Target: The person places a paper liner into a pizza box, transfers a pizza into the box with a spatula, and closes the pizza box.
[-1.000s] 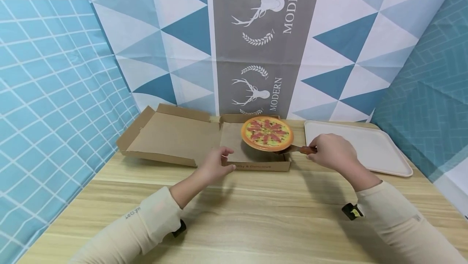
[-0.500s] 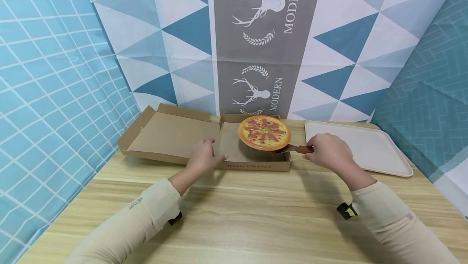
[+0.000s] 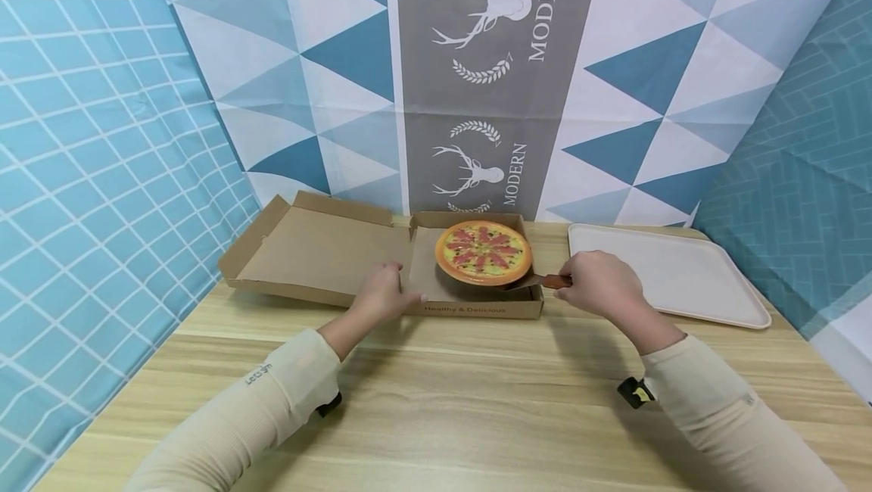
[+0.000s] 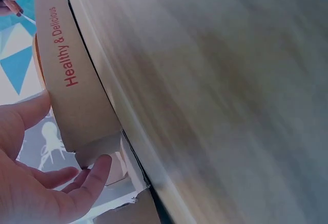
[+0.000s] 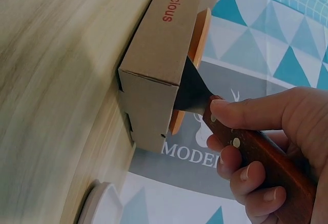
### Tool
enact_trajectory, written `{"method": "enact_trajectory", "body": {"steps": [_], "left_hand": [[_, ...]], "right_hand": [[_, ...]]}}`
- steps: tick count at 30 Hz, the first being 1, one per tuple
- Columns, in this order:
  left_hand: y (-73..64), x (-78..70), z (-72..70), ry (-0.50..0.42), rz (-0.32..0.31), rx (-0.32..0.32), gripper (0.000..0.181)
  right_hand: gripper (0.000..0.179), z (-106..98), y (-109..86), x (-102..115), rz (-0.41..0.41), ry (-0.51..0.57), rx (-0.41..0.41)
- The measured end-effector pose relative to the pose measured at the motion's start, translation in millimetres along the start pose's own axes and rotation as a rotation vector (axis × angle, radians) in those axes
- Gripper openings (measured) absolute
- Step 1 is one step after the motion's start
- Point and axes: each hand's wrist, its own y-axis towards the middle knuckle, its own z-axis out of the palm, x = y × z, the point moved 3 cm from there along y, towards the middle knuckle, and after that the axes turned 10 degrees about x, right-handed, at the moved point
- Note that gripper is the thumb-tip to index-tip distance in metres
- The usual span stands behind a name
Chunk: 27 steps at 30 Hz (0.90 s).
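A round pizza (image 3: 484,251) with an orange rim rests on the blade of a spatula, over the right half of an opened cardboard pizza box (image 3: 470,310). My right hand (image 3: 602,281) grips the spatula's wooden handle (image 5: 256,157); the blade (image 5: 193,90) passes over the box's front right corner and under the pizza. My left hand (image 3: 383,294) is at the box's front edge near the fold between base and lid (image 3: 320,250). Its fingers and thumb are spread around the front wall's left end in the left wrist view, and it holds nothing.
To the right of the box lies a cream rectangular tray (image 3: 681,272). All stand on a wood-grain table (image 3: 463,401). A patterned cloth wall (image 3: 497,83) rises right behind the box, and a blue tiled sheet (image 3: 95,151) borders the left.
The pizza on the spatula has moved left and lower into the box's right half, my right hand moving with it. My left hand has shifted left along the front edge.
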Motion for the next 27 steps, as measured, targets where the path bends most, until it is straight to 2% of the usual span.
{"method": "enact_trajectory", "body": {"steps": [7,16,27], "left_hand": [[0.0,-0.8,0.6,-0.017,-0.012,0.019,0.076],[1.1,-1.2,-0.7,-0.034,-0.021,0.055,0.076],[2.3,-2.9,-1.3,-0.033,-0.025,0.063,0.076]], "right_hand": [[0.015,4,7.7,6,-0.018,-0.041,0.018],[0.012,6,16.9,10,-0.022,-0.038,0.041],[0.014,6,27.7,14,-0.012,-0.051,0.068]]}}
